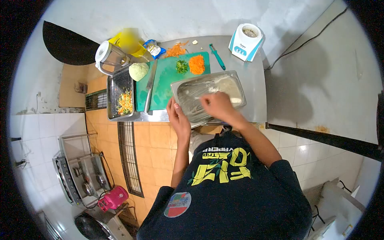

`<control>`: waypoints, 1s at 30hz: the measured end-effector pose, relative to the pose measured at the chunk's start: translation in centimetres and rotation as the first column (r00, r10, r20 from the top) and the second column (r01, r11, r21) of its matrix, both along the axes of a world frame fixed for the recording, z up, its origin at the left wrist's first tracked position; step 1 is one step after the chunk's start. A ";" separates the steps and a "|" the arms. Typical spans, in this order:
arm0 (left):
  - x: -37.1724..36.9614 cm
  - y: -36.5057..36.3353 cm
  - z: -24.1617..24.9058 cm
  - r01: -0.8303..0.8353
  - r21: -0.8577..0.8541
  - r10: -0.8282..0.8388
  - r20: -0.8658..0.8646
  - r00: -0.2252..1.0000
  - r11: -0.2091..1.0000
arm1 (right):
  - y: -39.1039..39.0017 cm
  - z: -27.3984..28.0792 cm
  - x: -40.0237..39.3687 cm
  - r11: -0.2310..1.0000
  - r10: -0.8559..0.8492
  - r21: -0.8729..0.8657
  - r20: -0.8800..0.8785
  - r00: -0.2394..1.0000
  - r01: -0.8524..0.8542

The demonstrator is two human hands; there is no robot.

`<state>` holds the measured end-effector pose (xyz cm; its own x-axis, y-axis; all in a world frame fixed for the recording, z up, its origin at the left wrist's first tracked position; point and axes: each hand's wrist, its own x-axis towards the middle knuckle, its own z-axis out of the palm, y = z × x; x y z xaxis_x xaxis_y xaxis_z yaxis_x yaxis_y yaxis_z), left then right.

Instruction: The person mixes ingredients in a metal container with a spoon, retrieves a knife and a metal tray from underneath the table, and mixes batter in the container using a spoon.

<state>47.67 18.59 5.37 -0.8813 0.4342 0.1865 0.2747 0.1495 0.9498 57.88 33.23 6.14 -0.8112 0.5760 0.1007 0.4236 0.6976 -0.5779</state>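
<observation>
A metal pan (238,86) with pale, creamy matter on its bottom and right side sits at the table's front edge, partly over a green cutting board (164,82). My left hand (179,117) grips the pan's left front corner, fingers wrapped round it. Over the inside of the pan is my right hand (217,105), its fingers curled together; whatever they hold is too small or hidden. Grated carrot (197,64) and chopped green herbs (182,67) lie on the board behind the pan. A knife (150,86) rests along the board's left part.
Left of the board are a cabbage piece (139,71) and a metal tray (109,96) with shredded vegetables. Behind stand a blender jug (110,56) and yellow container (128,42). A peeler (217,57) and white blender base (246,43) are at the back right.
</observation>
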 end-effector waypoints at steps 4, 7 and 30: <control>-0.4 -0.9 -1.6 -0.046 0.004 0.045 0.066 0.997 0.999 | 6.3 -4.1 3.5 0.993 -0.109 -0.037 0.080 0.991 0.112; -0.1 -1.0 -1.5 -0.031 0.017 0.029 0.123 0.992 0.999 | 6.2 -1.4 3.9 0.984 -0.150 -0.076 0.122 0.981 0.160; 0.5 -2.0 -1.8 -0.025 0.279 -0.122 0.499 0.858 0.960 | 2.7 -3.0 7.2 0.994 -0.016 -0.106 0.177 0.984 0.035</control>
<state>48.14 16.58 3.61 -0.8627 0.4778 -0.1656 -0.2553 -0.1290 0.9582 65.09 35.95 3.14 -0.7954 0.5967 -0.1058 0.5420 0.6224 -0.5647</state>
